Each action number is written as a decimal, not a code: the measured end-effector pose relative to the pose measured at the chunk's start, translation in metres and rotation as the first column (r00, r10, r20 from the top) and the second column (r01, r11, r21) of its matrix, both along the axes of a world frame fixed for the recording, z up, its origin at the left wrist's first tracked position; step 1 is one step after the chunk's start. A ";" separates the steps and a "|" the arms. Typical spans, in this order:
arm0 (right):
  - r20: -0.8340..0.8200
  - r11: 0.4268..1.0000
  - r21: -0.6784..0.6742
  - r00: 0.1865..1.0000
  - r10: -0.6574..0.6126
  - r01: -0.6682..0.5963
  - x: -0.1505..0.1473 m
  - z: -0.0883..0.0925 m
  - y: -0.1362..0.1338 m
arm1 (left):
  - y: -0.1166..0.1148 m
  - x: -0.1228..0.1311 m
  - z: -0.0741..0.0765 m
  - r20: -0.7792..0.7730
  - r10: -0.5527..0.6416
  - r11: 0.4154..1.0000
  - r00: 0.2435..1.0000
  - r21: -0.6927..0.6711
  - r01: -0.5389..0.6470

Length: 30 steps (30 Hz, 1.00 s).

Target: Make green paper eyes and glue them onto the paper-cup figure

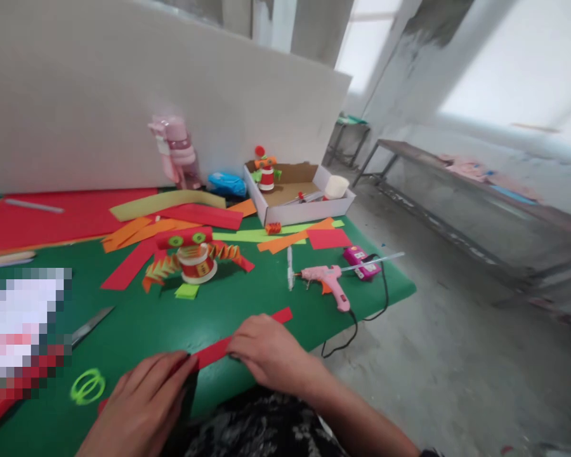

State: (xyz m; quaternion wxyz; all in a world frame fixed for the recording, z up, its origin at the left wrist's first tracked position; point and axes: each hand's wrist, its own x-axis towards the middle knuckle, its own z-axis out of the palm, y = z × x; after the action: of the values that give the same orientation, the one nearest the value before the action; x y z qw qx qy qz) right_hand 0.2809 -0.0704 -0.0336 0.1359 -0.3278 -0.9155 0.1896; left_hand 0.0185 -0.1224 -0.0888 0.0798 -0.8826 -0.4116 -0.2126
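A narrow red paper strip (213,353) lies slantwise along the near edge of the green table. Its left part is under my left hand (140,397), whose fingers are pressed together on it. Farther along, my right hand (270,350) pinches the strip, with a short end sticking out beyond the knuckles. Beyond my hands stands a paper figure (200,263) with a cup body, green ring eyes and folded orange and green arms. Small green paper pieces (186,291) lie in front of it. A green coil (87,386) rests left of my left hand.
A pink glue gun (330,279) with a trailing cord lies at right, near a magenta power block (361,263). Scissors (91,325) lie at left. Behind are paper strips (285,241), a cardboard box (304,212) holding another figure, and a pink bottle (178,152).
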 end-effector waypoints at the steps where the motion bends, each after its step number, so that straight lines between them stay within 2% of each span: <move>1: -0.036 1.000 -0.022 0.999 -0.012 0.011 0.003 -0.002 -0.002 | -0.003 0.002 0.007 0.017 0.034 0.999 0.999 -0.035 -0.033; 5: -0.150 0.993 -0.109 0.986 -0.069 0.052 0.012 -0.009 -0.004 | -0.011 0.006 0.023 0.003 0.079 0.986 0.997 -0.146 -0.078; 10: -0.157 0.994 -0.103 0.986 -0.048 0.032 0.004 -0.012 -0.004 | -0.011 0.016 0.033 -0.088 0.120 0.988 0.989 -0.090 -0.128; 16: -0.109 0.997 -0.071 0.994 -0.032 0.024 -0.014 -0.013 -0.002 | -0.010 0.025 0.039 -0.115 0.170 0.985 0.979 -0.003 -0.172; 19: -0.083 0.999 -0.002 0.995 -0.054 0.055 -0.019 -0.016 -0.001 | -0.010 0.025 0.039 -0.079 0.181 0.982 0.980 0.073 -0.176; 22: -0.102 0.986 0.151 0.993 -0.058 0.073 -0.019 -0.015 -0.001 | -0.007 0.028 0.046 0.025 0.152 0.974 0.988 0.165 -0.154; 25: -0.044 0.953 0.304 0.999 0.000 0.014 -0.005 -0.003 0.003 | -0.002 0.032 0.059 0.102 0.102 0.960 0.990 0.250 -0.125; 27: 0.077 0.940 0.334 0.996 0.041 -0.065 0.017 0.016 0.012 | -0.001 0.031 0.065 0.156 0.098 0.952 0.983 0.272 -0.139; 29: 0.186 0.944 0.319 0.982 0.028 -0.087 0.045 0.043 0.027 | -0.004 0.024 0.061 0.217 0.091 0.952 0.972 0.267 -0.149; 30: 0.224 0.949 0.314 0.974 -0.035 -0.038 0.061 0.057 0.037 | -0.007 0.018 0.054 0.226 0.061 0.956 0.972 0.267 -0.122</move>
State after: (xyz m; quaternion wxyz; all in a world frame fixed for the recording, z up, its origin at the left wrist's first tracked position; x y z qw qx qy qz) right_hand 0.3415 -0.0331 0.0238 0.0813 -0.3206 -0.9437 0.0018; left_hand 0.0364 -0.1292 -0.0348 0.1680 -0.8142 -0.4245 -0.3588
